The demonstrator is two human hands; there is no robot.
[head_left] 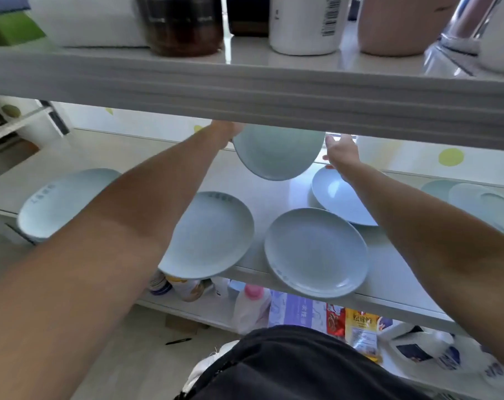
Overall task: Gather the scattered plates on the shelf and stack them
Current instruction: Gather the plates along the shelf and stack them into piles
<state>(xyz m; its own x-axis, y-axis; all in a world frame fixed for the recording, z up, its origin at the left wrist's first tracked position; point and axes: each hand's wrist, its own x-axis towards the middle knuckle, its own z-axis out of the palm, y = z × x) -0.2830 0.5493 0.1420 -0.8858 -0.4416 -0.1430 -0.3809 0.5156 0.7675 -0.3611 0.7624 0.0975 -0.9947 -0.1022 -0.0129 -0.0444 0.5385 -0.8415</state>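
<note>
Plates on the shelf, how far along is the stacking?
Barely begun. No finished stack shows. The left hand holds one plate lifted and tilted at the back; the right hand is open, reaching beside it. Left to gather: the left plate, the two front plates, one under the right arm, more at far right.

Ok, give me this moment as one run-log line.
left hand: holds lifted plate | right hand: open, reaching in | shelf: plates still scattered, none stacked
</note>
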